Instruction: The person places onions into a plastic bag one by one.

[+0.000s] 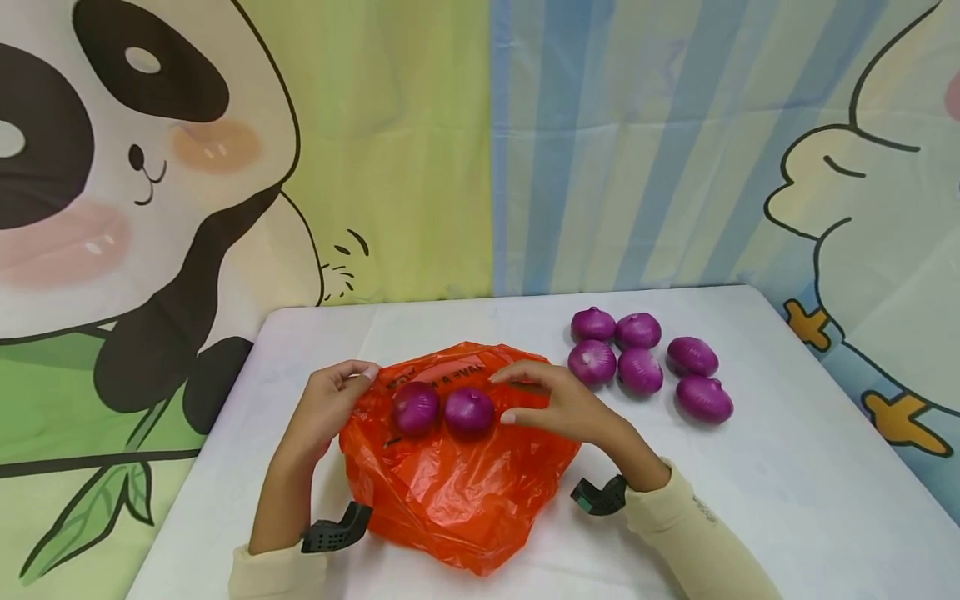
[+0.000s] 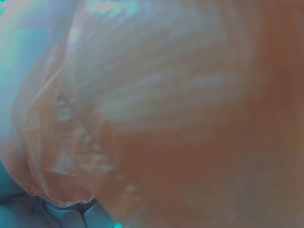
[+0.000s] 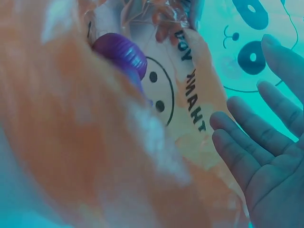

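Head view: red plastic bag [image 1: 457, 500] spread and crumpled on white-covered table [image 1: 795, 467]. In bag, side by side with a slim gap between: left-hand red onion [image 1: 416, 408] and right-hand red onion [image 1: 469, 412]. Left hand [image 1: 330, 408] at bag's left rim, film pinched between thumb and fingers. Right hand [image 1: 558, 400] over bag's right side, thumb well apart from fingers, gripping nothing, fingertips near the closer onion; cannot tell whether touching film. In head view alone: six loose red onions [image 1: 640, 372] past bag's right side, four close-set, two just beside; also cream sleeves [image 1: 705, 533] and dark wrist devices [image 1: 337, 529]. Behind table, backdrop [image 1: 420, 167] with panda print [image 1: 187, 83], part of same print also in right wrist view. Only from right wrist: right palm in full, fingers straight and fanned beside bag; on film, THANK YOU lettering [image 3: 191, 85] and face-like print [image 3: 160, 90] of curve and two dots; one onion partly covered by near bag wall. Left wrist view: mostly blurred film up close; cannot tell left hand's grip there, readable only from head view.
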`<state>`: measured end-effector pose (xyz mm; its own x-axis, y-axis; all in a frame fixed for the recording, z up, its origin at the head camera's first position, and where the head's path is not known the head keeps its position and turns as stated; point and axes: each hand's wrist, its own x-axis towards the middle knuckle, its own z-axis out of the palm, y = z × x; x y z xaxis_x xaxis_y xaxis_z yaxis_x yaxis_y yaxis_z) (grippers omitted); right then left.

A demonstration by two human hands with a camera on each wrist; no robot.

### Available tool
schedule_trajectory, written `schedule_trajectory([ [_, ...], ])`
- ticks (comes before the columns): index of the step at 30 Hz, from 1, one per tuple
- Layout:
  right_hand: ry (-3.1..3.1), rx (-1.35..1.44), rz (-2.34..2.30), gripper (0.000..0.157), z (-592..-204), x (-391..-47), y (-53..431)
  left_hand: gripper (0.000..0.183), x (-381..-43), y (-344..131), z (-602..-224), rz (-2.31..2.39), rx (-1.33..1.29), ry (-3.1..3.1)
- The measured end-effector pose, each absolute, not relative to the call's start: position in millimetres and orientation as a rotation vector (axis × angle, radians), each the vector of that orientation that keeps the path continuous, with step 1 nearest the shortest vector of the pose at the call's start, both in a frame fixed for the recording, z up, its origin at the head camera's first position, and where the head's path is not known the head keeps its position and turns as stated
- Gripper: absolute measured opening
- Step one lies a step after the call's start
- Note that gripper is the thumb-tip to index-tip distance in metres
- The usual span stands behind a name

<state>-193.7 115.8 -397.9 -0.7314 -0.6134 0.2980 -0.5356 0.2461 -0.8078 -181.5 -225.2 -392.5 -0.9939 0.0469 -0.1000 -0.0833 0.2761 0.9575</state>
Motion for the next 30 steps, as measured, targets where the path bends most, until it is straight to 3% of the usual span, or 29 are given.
schedule_trajectory([
  [18,2.515,-0.886,-1.734,0.056,-400,-206,154,0.033,-182,-227,-393,1.814,-0.048,2.428],
  [30,2.653,-0.684,-1.714,0.055,-403,-217,183,0.034,-180,-229,-389,1.810,-0.083,2.414],
])
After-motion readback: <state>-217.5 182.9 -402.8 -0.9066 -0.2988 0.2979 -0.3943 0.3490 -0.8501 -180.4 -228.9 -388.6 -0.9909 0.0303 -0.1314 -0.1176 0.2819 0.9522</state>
